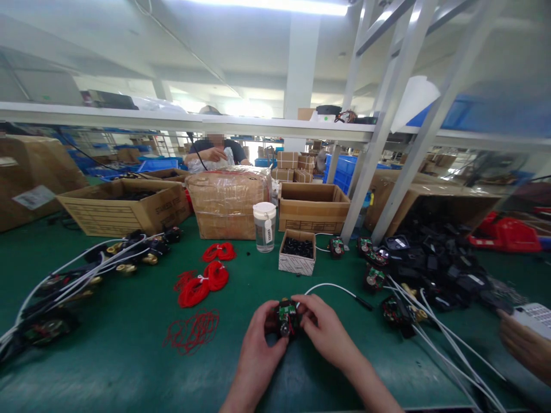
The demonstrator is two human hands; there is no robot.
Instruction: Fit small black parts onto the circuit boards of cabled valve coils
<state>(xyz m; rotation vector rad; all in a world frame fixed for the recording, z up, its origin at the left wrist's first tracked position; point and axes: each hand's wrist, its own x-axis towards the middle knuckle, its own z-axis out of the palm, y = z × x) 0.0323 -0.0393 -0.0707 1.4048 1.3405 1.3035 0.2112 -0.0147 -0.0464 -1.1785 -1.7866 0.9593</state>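
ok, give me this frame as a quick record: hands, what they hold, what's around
left hand: grips black module, green board showing
right hand: grips the same module
cable: white cable arcs off to the right
left of hands: red wire coils
behind: box of black parts, lidded jar
right edge: another person's hand
surface: green mat

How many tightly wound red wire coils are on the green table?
3: far coil left of the jar; middle coil touching near coil. Loose red tangles lie beside; others may be hidden.
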